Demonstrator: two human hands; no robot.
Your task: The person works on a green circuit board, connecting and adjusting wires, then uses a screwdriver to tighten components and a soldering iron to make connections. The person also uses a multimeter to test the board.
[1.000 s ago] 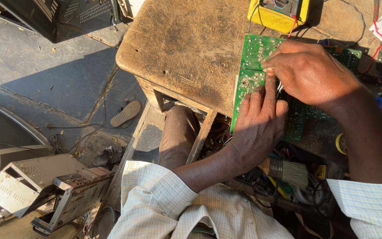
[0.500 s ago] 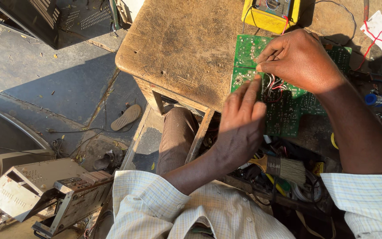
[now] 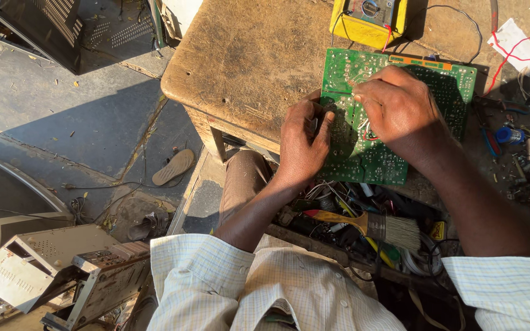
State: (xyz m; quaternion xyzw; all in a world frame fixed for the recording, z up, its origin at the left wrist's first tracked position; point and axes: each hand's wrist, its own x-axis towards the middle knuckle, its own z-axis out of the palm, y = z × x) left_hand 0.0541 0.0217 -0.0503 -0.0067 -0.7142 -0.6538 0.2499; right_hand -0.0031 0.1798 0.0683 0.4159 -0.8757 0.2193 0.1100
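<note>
I see 1 green circuit board (image 3: 394, 122) lying solder side up on the worn wooden table (image 3: 259, 67), at about 1 o'clock from frame centre. Its near edge reaches the table's near edge, above an open tray of clutter.

My left hand (image 3: 305, 144) grips the board's left edge at 9 o'clock of the board, fingers curled over the rim, thumb on top. It is closed on the board.

My right hand (image 3: 400, 107) rests over the board's middle, fingertips bunched together and pinching something small against the solder side. A few thin white and red wires (image 3: 366, 129) show just under the palm; I cannot tell exactly what the fingertips hold.

At 12 o'clock of the board, touching or just beside its far edge, sits 1 yellow multimeter (image 3: 369, 18). A red lead (image 3: 516, 55) loops at 2 o'clock, crossing a white scrap of paper (image 3: 510, 43). At 3 o'clock, small parts lie scattered, among them 1 blue cylindrical component (image 3: 510, 135).

At 6 o'clock of the board, in the tray, lies 1 paintbrush (image 3: 369, 224) with a yellow-and-red handle, bristles pointing to 3 o'clock, on top of tangled cables.

On the ground at 9 o'clock lies 1 sandal (image 3: 174, 167). At 7 o'clock sit 2 opened metal chassis (image 3: 62, 263).
</note>
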